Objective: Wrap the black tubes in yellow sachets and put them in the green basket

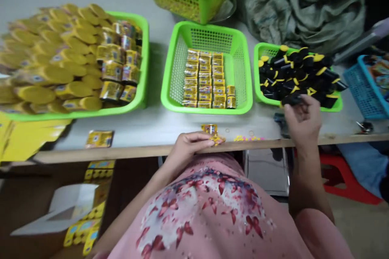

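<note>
A pale grey worktable (152, 123) with a wooden front edge (121, 153) carries everything here, and the middle green basket (209, 109) stands near its centre, holding tidy rows of small gold packets (202, 79). Left of that basket, a wider green tray (143, 64) is heaped with yellow-topped packs (69, 56), and flattened yellow cards (27, 137) lie beyond it. Right of it sit a smaller green basket (261, 58) of black-and-yellow cylinders (299, 73) and a blue basket (364, 93). Behind it are a green basket (188, 2) and crumpled grey-green cloth (304, 8). In front lie a loose gold packet (209, 129), another gold packet (99, 139) and small pink and yellow bits (247, 138)
</note>
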Demonstrator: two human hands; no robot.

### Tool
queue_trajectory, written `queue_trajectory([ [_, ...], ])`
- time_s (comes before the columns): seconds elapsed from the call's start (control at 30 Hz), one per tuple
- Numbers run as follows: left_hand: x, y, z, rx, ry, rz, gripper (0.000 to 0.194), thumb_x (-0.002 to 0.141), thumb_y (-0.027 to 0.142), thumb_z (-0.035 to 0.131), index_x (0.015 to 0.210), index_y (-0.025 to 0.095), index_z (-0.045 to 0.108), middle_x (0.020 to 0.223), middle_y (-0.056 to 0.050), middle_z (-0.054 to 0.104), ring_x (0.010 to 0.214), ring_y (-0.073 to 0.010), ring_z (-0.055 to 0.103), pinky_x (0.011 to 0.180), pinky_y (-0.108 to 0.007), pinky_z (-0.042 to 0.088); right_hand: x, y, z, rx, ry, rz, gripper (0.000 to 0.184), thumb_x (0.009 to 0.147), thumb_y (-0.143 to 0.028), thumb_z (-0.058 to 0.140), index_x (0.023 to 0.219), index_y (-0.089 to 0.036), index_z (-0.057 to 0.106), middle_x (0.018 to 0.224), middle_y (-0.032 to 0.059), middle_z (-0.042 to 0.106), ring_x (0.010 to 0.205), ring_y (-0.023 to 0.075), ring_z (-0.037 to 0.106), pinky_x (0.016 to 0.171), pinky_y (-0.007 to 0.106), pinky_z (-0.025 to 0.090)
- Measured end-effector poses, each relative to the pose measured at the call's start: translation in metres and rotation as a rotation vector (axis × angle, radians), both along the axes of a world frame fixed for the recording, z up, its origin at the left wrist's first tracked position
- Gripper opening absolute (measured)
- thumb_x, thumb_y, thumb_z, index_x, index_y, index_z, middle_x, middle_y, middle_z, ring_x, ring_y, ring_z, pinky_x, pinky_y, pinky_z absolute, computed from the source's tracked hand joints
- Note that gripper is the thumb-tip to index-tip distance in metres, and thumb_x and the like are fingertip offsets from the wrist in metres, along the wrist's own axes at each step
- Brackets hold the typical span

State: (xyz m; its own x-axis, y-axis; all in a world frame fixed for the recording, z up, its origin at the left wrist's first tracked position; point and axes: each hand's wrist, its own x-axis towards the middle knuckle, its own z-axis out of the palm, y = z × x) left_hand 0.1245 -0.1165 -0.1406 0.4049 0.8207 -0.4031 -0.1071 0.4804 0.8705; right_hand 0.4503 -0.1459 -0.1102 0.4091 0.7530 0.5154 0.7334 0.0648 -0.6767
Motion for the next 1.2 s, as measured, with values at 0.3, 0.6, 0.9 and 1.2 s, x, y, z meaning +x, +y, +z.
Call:
queue_trajectory([
  [0.3, -0.001, -0.001, 0.005, -0.104, -0.021, -0.022, 0.021, 0.054, 0.029, 0.092, 0.070, 0.021, 0.081, 0.075, -0.002, 0.080, 0.069, -0.0136, 0.068, 0.075, -0.025, 0.053, -0.084, 0.000, 0.014, -0.336, 0.015, 0.947, 0.032, 0.095, -0.024, 0.062, 0.127, -0.027, 0.065, 0.119, 0.0084, 0.064, 0.114, 0.0201, 0.063, 0.100, 0.040, 0.054],
  [0.6, 0.005, -0.001, 0.003, -0.138, -0.129, -0.068, 0.027, 0.057, 0.029, 0.092, 0.081, 0.021, 0.083, 0.077, -0.002, 0.079, 0.069, -0.0138, 0.069, 0.078, -0.027, 0.054, -0.096, 0.005, 0.010, -0.322, -0.074, 1.018, 0.039, 0.096, -0.015, 0.056, 0.133, -0.029, 0.061, 0.122, 0.0089, 0.062, 0.115, 0.0201, 0.061, 0.101, 0.043, 0.055],
  [0.9, 0.010, -0.006, -0.001, -0.071, -0.104, 0.067, 0.030, 0.050, 0.023, 0.095, 0.074, 0.018, 0.078, 0.066, 0.003, 0.072, 0.057, -0.0084, 0.057, 0.059, -0.021, 0.044, -0.108, 0.002, 0.011, -0.270, -0.141, 0.976, 0.040, 0.096, -0.014, 0.054, 0.132, -0.029, 0.063, 0.113, 0.0089, 0.063, 0.109, 0.0206, 0.063, 0.093, 0.040, 0.059],
  [1.2, 0.011, -0.003, 0.004, -0.108, -0.215, 0.079, 0.035, 0.056, 0.031, 0.093, 0.086, 0.018, 0.080, 0.071, 0.000, 0.075, 0.065, -0.0142, 0.066, 0.074, -0.029, 0.053, -0.121, -0.008, 0.004, -0.302, -0.106, 0.886, 0.072, 0.098, -0.024, 0.055, 0.160, -0.031, 0.019, 0.153, 0.0114, 0.049, 0.139, 0.0259, 0.051, 0.115, 0.050, 0.046],
])
